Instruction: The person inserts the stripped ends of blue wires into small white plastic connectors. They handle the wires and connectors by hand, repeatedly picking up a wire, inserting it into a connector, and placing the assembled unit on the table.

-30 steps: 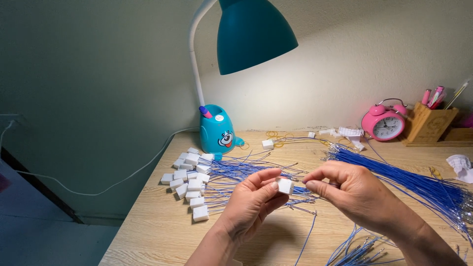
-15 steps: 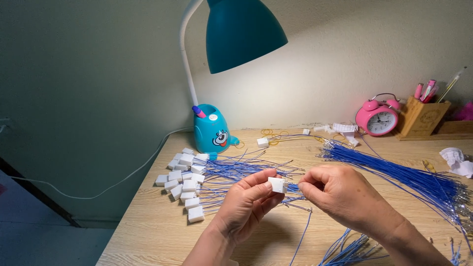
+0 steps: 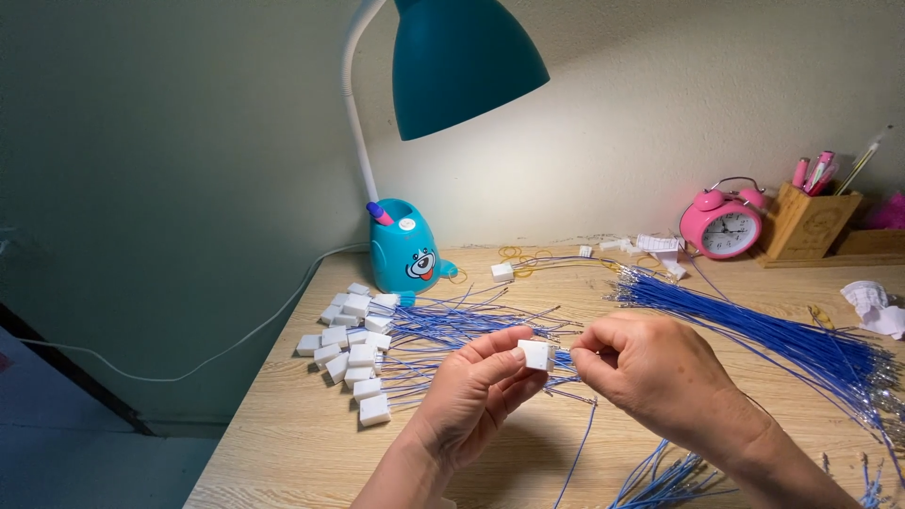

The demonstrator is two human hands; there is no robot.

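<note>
The wooden bench (image 3: 283, 443) fills the lower part of the head view, lit by a teal desk lamp (image 3: 462, 61) whose white neck rises from a blue cartoon-faced base (image 3: 407, 250) at the far left-centre. To the right a big fan of loose blue wires (image 3: 754, 325) runs from the far middle toward the near right, its long axis slanting down to the right. At the far right stand a pink alarm clock (image 3: 724, 221) and, just beside it, a wooden pen holder (image 3: 809, 224) with pink pens. A crumpled white paper (image 3: 875, 303) lies at the right edge.

On the left, a cluster of white connector blocks (image 3: 349, 349) sits with its blue wires trailing right, toward the hands. One stray white block (image 3: 501, 271) lies near the lamp base.

Near centre, the left hand (image 3: 467, 401) pinches a small white connector (image 3: 535, 354) between thumb and fingertips, a narrow grip closed on it. The right hand (image 3: 650, 372) is just beside it on the right, thumb and forefinger pressed together in a tight grip on what looks like a thin blue wire (image 3: 577, 451) that hangs toward the near edge; the wire's tip is hidden by the fingers. The connector lies to the left of the right hand's grip, nearly touching, and the wire end points leftward at it.

No labels or signs are readable; some small white slips (image 3: 655, 243) lie left of the clock.
</note>
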